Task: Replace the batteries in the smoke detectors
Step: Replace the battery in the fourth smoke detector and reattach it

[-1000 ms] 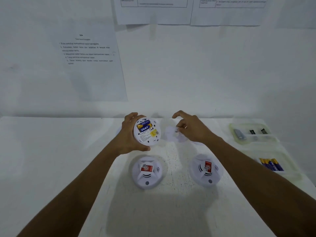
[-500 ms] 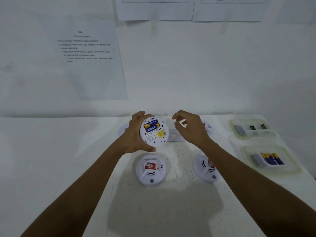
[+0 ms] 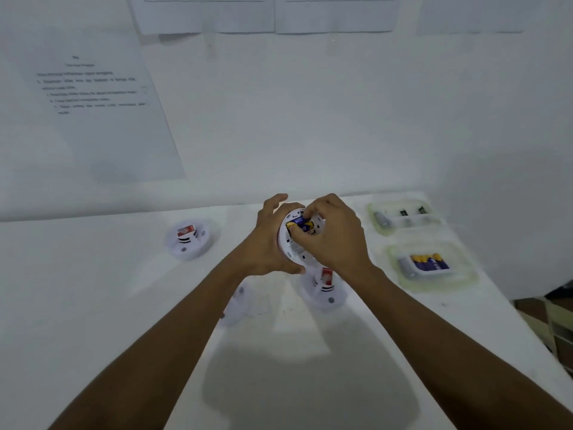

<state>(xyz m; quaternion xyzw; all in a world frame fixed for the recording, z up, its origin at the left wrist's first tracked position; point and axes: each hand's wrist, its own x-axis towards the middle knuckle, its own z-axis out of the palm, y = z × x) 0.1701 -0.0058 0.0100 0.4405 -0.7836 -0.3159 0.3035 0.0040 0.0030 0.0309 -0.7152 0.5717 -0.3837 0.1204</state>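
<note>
**Q:** Moved since half a second earlier?

**A:** Right hand point(image 3: 333, 240), previously apart from the held detector point(image 3: 293, 251), now lies on it. The framing has shifted too, so the units on the table point(image 3: 93, 290) sit elsewhere in frame.

**Q:** Hidden or unclear?

**A:** Curled right fingers cover the compartment's far side, so whether the battery point(image 3: 300, 226) is seated or lifted cannot be told. A blurred detector point(image 3: 237, 305) at lower centre is mostly hidden by the left forearm. Print on the wall sheet point(image 3: 93, 103), upper left, is illegible. The upper tray point(image 3: 403, 202), right of centre, holds small dark pieces too dim to name.

**Q:** Task object?

**A:** White round unit at frame centre, held above the table and tilted, with its back toward the camera. Left hand point(image 3: 266, 243) grips its rim. Right thumb and fingers pinch the blue-and-yellow battery in the open compartment. Red-labelled detectors lie at centre left point(image 3: 189, 240) and just below the hands point(image 3: 324, 290). Spare batteries point(image 3: 429, 262) lie in the lower tray point(image 3: 465, 274).
</note>
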